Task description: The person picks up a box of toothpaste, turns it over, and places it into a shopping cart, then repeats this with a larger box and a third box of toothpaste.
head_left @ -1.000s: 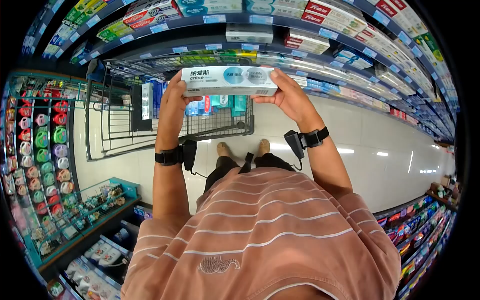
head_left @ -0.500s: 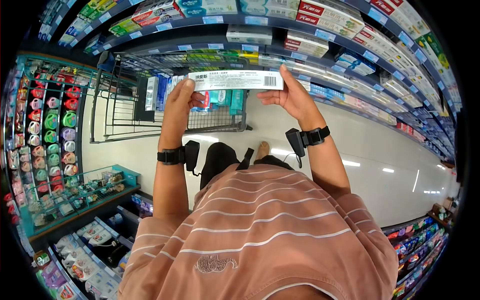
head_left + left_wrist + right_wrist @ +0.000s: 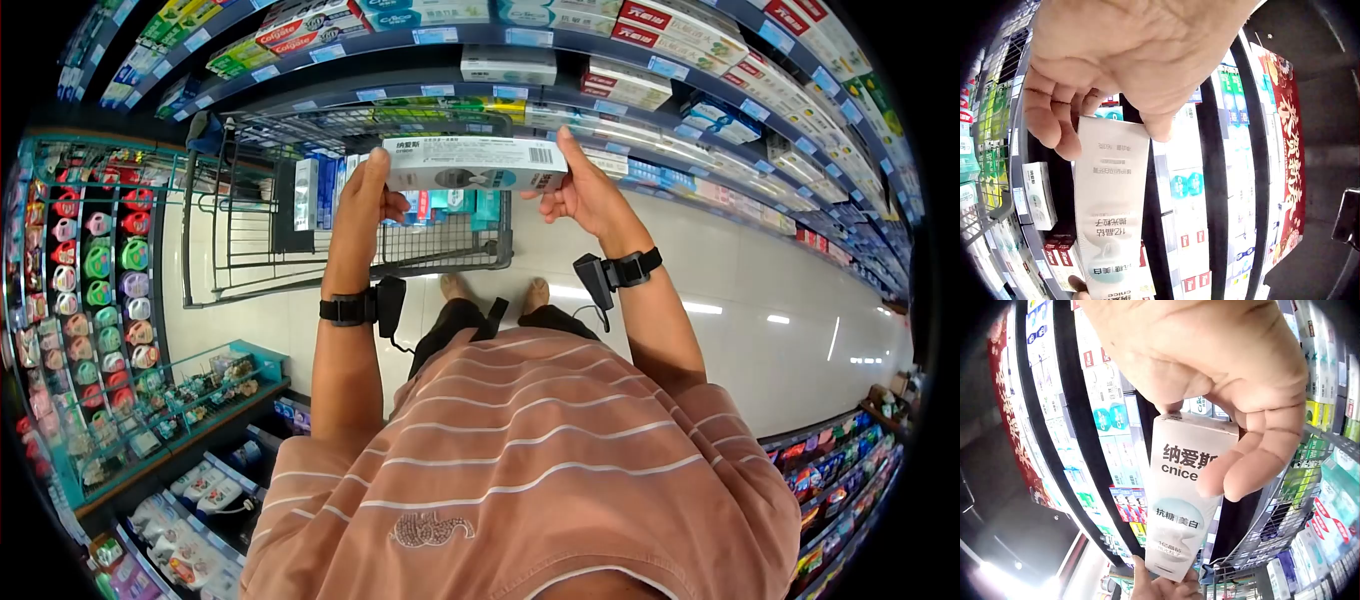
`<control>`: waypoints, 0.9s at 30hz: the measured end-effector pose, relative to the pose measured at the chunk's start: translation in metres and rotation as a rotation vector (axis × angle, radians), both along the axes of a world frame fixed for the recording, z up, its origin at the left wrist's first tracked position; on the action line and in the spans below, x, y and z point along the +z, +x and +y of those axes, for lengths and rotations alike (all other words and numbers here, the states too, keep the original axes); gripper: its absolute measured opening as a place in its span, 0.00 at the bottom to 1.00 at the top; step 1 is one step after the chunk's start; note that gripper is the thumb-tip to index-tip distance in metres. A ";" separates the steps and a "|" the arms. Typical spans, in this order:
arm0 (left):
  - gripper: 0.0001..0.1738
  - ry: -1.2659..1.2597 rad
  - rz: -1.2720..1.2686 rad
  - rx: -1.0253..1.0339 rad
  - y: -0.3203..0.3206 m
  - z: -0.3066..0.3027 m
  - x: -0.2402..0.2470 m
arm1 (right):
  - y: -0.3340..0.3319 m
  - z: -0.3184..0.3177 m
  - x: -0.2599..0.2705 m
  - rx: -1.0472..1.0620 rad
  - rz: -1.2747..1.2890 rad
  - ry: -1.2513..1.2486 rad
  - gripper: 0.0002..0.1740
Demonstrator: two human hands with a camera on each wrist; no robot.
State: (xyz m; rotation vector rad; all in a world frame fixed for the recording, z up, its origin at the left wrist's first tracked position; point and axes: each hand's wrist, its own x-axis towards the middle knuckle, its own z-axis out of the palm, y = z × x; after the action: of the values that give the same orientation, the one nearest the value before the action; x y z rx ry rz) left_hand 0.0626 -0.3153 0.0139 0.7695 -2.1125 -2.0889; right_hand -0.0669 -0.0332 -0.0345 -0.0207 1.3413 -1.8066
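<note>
A long white toothpaste box (image 3: 475, 163) is held level between both hands, above the edge of the cart. The left hand (image 3: 368, 195) grips its left end, thumb on the near side. At the other end the right hand (image 3: 590, 195) pinches the box between thumb and fingers. In the left wrist view the box (image 3: 1112, 187) hangs between the left hand's (image 3: 1129, 56) thumb and curled fingers. The right wrist view shows the box's front (image 3: 1180, 487) with round pale-blue print, the right hand (image 3: 1216, 381) curled about its end.
A wire shopping cart (image 3: 250, 265) with several boxes stands beyond the hands at left. Shelves of toothpaste (image 3: 665, 68) curve across the top and right. A teal rack (image 3: 270, 368) and detergent bottles (image 3: 97, 262) are at left; pale floor (image 3: 740, 290) at right.
The box has been turned from its front face to its printed, barcoded side, then tilted slightly so part of the front shows again. Both hands keep to its ends.
</note>
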 end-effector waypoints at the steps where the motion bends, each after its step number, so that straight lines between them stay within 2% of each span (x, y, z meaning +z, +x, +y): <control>1: 0.39 0.012 -0.014 -0.009 -0.003 -0.008 -0.002 | -0.001 -0.007 -0.002 0.000 -0.004 0.018 0.44; 5: 0.39 0.055 -0.021 -0.063 -0.019 -0.051 -0.014 | -0.003 -0.037 -0.010 -0.022 0.001 0.016 0.43; 6: 0.38 0.116 -0.024 -0.095 -0.026 -0.061 -0.015 | -0.003 -0.042 -0.009 -0.046 -0.042 -0.022 0.36; 9: 0.36 0.279 0.056 -0.183 -0.047 -0.091 -0.037 | -0.007 -0.057 -0.026 -0.160 -0.075 -0.114 0.27; 10: 0.33 0.330 0.050 -0.272 -0.055 -0.101 -0.039 | -0.010 -0.058 -0.027 -0.106 -0.087 -0.203 0.23; 14: 0.28 0.388 0.011 -0.333 -0.089 -0.110 -0.055 | -0.013 -0.067 -0.028 -0.185 0.025 -0.109 0.27; 18: 0.28 0.314 0.035 -0.403 -0.130 -0.112 -0.083 | -0.028 -0.065 -0.020 -0.229 0.127 -0.012 0.33; 22: 0.35 0.110 -0.013 -0.423 -0.173 -0.100 -0.105 | -0.071 -0.048 -0.052 -0.289 0.227 0.163 0.35; 25: 0.35 0.006 -0.064 -0.541 -0.207 -0.091 -0.109 | -0.112 -0.033 -0.080 -0.234 0.311 0.283 0.36; 27: 0.33 -0.010 -0.010 -0.521 -0.225 -0.077 -0.114 | -0.141 -0.025 -0.103 -0.189 0.413 0.391 0.36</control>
State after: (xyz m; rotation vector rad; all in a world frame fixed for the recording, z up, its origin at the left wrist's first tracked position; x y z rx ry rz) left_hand -0.1627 -0.3922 -0.1006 0.2355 -2.5365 -2.2921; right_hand -0.2078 -0.0585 -0.1378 -0.0614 2.0339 -1.7196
